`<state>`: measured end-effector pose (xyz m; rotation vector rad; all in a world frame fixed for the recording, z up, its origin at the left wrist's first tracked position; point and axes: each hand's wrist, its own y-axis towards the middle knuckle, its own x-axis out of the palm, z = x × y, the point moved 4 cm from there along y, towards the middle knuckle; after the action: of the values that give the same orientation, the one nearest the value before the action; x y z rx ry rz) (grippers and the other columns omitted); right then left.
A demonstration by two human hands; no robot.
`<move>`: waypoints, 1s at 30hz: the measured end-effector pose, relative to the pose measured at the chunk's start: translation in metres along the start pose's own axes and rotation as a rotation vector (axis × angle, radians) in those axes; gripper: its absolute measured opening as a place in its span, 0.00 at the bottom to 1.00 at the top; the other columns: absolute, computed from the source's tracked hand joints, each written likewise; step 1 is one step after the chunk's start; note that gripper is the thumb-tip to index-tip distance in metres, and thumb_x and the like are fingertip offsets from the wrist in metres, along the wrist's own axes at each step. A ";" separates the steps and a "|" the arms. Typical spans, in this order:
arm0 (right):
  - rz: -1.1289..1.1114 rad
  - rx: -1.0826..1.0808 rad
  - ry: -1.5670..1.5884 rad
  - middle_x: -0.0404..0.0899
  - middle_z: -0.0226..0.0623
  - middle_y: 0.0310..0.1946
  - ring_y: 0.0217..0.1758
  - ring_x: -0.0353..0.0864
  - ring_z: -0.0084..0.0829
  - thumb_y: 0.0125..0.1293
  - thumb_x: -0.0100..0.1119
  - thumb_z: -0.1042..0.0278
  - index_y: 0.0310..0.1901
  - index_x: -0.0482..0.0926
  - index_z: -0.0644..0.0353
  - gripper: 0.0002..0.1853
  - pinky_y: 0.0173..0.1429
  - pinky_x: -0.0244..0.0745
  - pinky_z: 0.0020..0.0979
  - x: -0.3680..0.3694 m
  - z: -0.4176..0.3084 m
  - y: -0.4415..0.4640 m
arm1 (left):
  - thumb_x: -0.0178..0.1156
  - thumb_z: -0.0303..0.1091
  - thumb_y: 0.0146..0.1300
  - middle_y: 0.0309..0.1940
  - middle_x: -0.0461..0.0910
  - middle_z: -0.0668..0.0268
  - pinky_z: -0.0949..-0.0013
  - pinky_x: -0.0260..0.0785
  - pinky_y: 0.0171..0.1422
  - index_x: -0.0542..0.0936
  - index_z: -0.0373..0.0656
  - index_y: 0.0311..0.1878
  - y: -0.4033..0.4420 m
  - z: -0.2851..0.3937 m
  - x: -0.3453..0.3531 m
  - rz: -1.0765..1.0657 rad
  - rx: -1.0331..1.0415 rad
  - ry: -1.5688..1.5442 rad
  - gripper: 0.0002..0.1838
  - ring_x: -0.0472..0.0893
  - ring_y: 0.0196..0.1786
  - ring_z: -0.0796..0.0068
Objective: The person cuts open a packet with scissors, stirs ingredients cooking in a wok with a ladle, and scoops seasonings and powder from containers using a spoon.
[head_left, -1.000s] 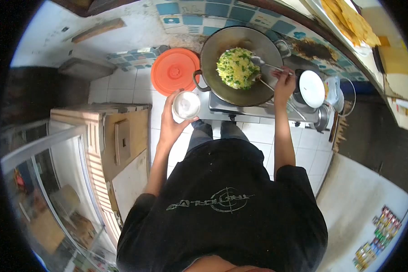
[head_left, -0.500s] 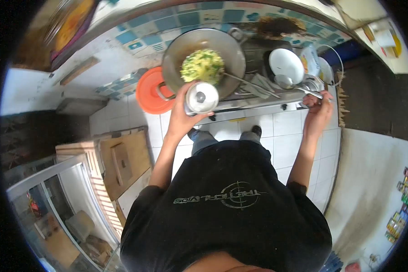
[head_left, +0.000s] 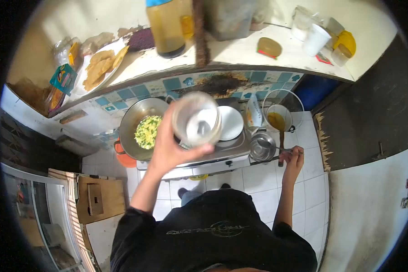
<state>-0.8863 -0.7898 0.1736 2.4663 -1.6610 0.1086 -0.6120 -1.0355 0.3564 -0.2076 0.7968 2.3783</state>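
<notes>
My left hand [head_left: 167,145] is raised, fingers wrapped round a clear jar [head_left: 181,120] with white powder [head_left: 201,124] inside. A grey patch shows in the powder; I cannot tell what it is. In my right hand [head_left: 293,164] is the handle of a metal spoon [head_left: 283,150], its bowl over a round metal pot [head_left: 261,155] at the counter's right end. A brown handle [head_left: 281,147] hangs beside that hand, from a container of yellow-brown liquid [head_left: 275,120]. Behind the jar on the left stands a wok [head_left: 128,119] holding chopped yellow-and-green food [head_left: 146,132].
An orange lid or basin [head_left: 125,159] sits under the wok. A white bowl [head_left: 230,124] rests on the stove, right of the jar. Overhead, a shelf [head_left: 233,54] bears a plate of fried pieces [head_left: 99,68], a blue-capped bottle [head_left: 167,29] and a white cup [head_left: 316,40].
The view has tilted up, bringing the shelf into sight. My left hand has lifted the jar closer to the camera. My right hand still holds the spoon, now over the metal pot.
</notes>
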 end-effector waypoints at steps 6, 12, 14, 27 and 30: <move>0.066 -0.167 0.183 0.76 0.39 0.28 0.27 0.77 0.26 0.79 0.41 0.58 0.43 0.66 0.62 0.14 0.31 0.74 0.26 0.003 -0.057 0.022 | 0.76 0.43 0.47 0.55 0.77 0.52 0.61 0.66 0.66 0.70 0.37 0.62 0.114 0.045 0.070 -0.009 0.184 0.176 0.40 0.76 0.60 0.62; 0.110 -0.330 0.138 0.74 0.41 0.32 0.29 0.78 0.28 0.79 0.41 0.57 0.45 0.66 0.63 0.15 0.33 0.77 0.28 -0.019 -0.093 0.022 | 0.76 0.54 0.43 0.55 0.78 0.51 0.60 0.67 0.65 0.70 0.36 0.63 0.201 0.020 0.120 -0.114 0.114 0.039 0.47 0.78 0.59 0.60; 0.112 -0.434 0.069 0.72 0.42 0.34 0.31 0.79 0.30 0.78 0.41 0.56 0.46 0.65 0.64 0.16 0.35 0.79 0.30 -0.036 -0.103 0.029 | 0.76 0.55 0.42 0.55 0.78 0.50 0.61 0.67 0.65 0.69 0.35 0.63 0.226 0.010 0.137 -0.125 0.086 0.051 0.49 0.78 0.59 0.59; -0.123 -0.491 0.222 0.78 0.45 0.35 0.35 0.84 0.35 0.77 0.46 0.58 0.45 0.66 0.63 0.14 0.37 0.81 0.32 -0.076 -0.155 0.193 | 0.76 0.55 0.42 0.60 0.75 0.48 0.61 0.62 0.71 0.65 0.34 0.66 0.325 -0.043 0.214 -0.201 -0.051 0.220 0.52 0.74 0.64 0.59; -0.189 -0.482 0.281 0.79 0.47 0.35 0.35 0.84 0.37 0.76 0.48 0.59 0.45 0.67 0.64 0.14 0.38 0.81 0.31 -0.062 -0.192 0.242 | 0.77 0.52 0.43 0.60 0.75 0.50 0.63 0.62 0.71 0.65 0.35 0.67 0.323 -0.037 0.224 -0.223 -0.076 0.233 0.52 0.74 0.64 0.61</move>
<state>-1.1273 -0.7884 0.3764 2.1117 -1.1697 0.0242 -0.9864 -1.1474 0.4126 -0.5826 0.7461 2.1989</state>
